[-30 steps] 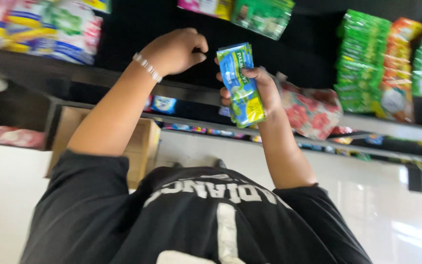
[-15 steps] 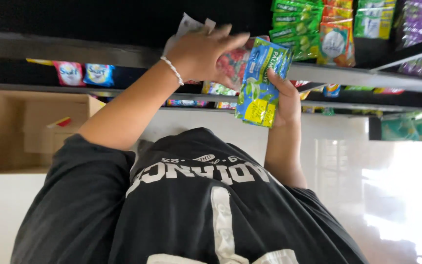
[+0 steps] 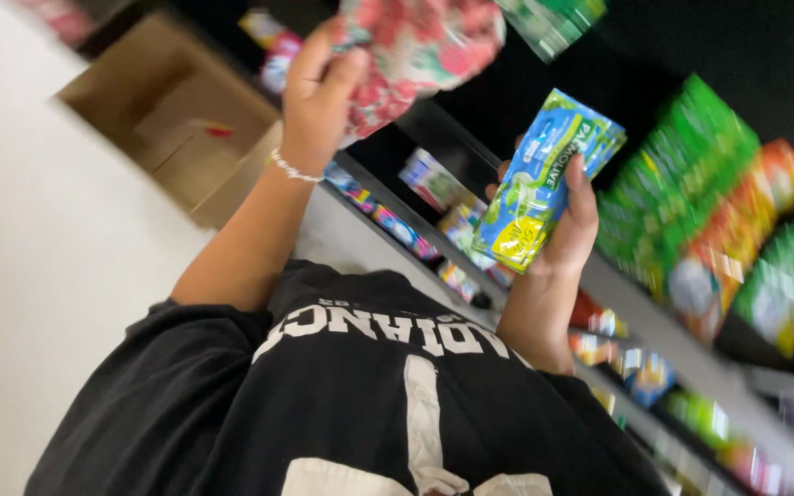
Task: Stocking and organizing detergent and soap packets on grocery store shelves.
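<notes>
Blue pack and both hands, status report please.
Right hand gripping blue-green pack. Left hand holding red floral pack, raised. Shelf behind; nothing blocking.

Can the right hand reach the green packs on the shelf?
Probably not yet: the right hand is full, gripping a blue-green pack. The green packs sit close beside it, nothing between.

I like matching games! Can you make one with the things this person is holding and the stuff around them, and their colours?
Things:
1. pack in the right hand
2. soft packet in the left hand
3. box on the floor
4. shirt

Colours:
a. brown
b. black with white letters
c. blue, green and yellow
d. pink and red flowery

Pairs: 1-c, 2-d, 3-a, 4-b
</notes>
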